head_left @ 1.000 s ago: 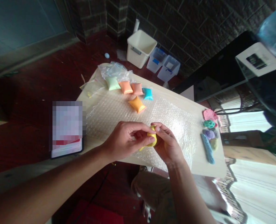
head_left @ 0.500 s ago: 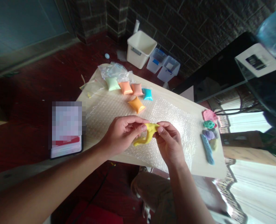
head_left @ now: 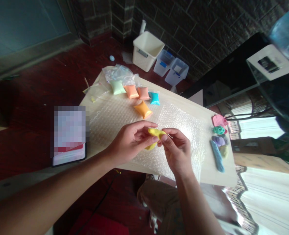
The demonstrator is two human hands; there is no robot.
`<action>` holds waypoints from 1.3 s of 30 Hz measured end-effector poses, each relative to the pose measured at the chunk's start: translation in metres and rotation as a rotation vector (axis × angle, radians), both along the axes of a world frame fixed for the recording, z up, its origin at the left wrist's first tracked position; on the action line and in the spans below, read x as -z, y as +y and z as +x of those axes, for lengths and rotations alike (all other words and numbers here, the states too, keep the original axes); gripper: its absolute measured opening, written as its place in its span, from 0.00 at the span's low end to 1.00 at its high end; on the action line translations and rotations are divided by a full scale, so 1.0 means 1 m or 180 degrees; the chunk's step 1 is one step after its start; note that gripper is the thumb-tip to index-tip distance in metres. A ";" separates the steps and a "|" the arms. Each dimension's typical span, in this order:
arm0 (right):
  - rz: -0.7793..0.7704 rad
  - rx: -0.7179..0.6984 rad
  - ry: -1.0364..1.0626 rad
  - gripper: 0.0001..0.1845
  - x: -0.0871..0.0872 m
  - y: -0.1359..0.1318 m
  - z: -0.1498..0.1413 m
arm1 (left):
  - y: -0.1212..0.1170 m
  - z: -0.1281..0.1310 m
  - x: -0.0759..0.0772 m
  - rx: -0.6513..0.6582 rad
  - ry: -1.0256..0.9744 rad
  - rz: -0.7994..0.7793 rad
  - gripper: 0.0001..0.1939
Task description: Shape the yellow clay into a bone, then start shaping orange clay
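A soft yellow lump of modelling clay point(head_left: 156, 133) is pinched between both hands above the table. My left hand point(head_left: 132, 142) is closed on its left part, thumb in front. Part of the clay sticks out below that thumb. My right hand point(head_left: 177, 148) grips the other end between thumb and fingers; some of the clay is hidden behind the fingers. Beneath the hands lies bubble wrap point(head_left: 176, 122). Beyond them sits an orange packet point(head_left: 144, 109), with a green packet point(head_left: 118, 87), two peach packets point(head_left: 131, 91) and a turquoise packet point(head_left: 154, 98) in a row behind.
Along the right end of the table point(head_left: 208, 178) lie pink clay point(head_left: 220, 120), teal clay point(head_left: 219, 130), purple clay point(head_left: 218, 141) and a blue clay roll point(head_left: 217, 156). A tablet point(head_left: 69, 160) stands at the left edge. Clear plastic bags point(head_left: 121, 73) lie at the far corner; bins point(head_left: 146, 52) stand behind.
The yellow clay went from bunched up to stretched between the hands, then was folded shorter again. The fingers shifted their hold on it. The packets and other clay stayed in place.
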State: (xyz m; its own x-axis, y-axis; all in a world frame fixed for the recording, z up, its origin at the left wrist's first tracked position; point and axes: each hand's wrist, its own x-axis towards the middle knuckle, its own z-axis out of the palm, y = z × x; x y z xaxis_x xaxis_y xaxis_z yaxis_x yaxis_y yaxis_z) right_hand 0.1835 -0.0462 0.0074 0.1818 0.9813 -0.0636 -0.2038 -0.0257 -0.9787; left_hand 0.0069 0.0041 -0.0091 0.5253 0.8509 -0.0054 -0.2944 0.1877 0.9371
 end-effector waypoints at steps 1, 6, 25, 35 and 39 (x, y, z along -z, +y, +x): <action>0.0017 0.0046 0.0015 0.07 -0.001 0.000 0.000 | 0.000 0.000 0.000 0.0067 -0.0036 -0.0016 0.22; -0.0006 0.0102 0.0129 0.07 -0.005 0.001 -0.002 | -0.001 0.001 0.004 0.0318 0.0206 0.0060 0.12; -0.0146 -0.0285 -0.0409 0.07 0.002 0.001 0.005 | -0.003 -0.002 0.002 0.0347 0.0560 0.0043 0.12; -0.0153 -0.0221 -0.0444 0.08 0.000 0.003 0.004 | -0.003 -0.003 0.005 0.0490 0.0683 0.0177 0.13; -0.0160 -0.0284 -0.0523 0.12 0.000 0.003 0.004 | -0.002 -0.003 0.006 0.0489 0.0716 0.0165 0.13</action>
